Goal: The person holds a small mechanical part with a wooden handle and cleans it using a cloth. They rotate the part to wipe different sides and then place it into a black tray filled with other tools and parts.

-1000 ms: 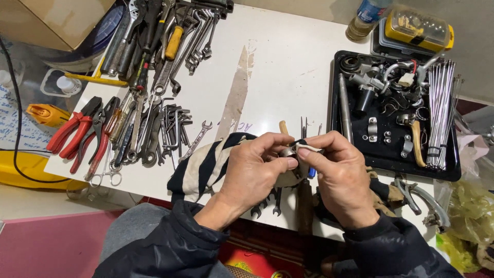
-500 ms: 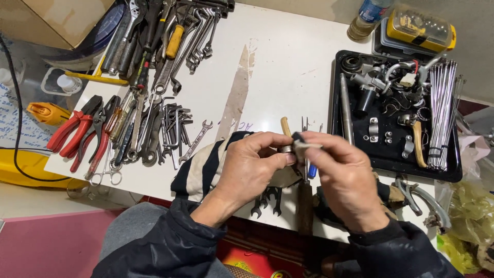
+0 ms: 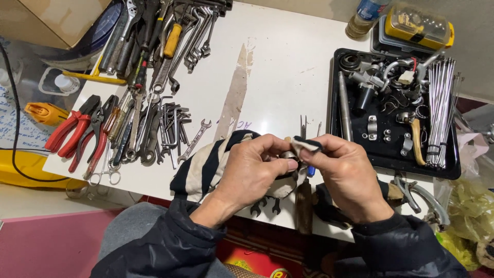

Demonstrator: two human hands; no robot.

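Note:
My left hand (image 3: 253, 170) grips a small round metal part (image 3: 288, 155) between thumb and fingers, low over the front of the white table (image 3: 283, 67). My right hand (image 3: 346, 175) pinches a strip of black-and-white striped cloth (image 3: 303, 144) against the top of that part. More of the striped rag (image 3: 206, 167) lies under my left hand on the table. Both hands touch at the part, which is mostly hidden by fingers and cloth.
Pliers with red handles (image 3: 77, 128), wrenches and hex keys (image 3: 170, 123) crowd the left side. A black tray (image 3: 447, 172) of metal parts and spokes (image 3: 440, 110) sits right. A yellow case (image 3: 417, 25) and bottle (image 3: 363, 18) stand behind it. Small wrenches (image 3: 265, 206) lie at the front edge.
My right hand lifted the cloth strip off the part half a second ago, then brought it back down onto the part. My left hand stayed nearly still.

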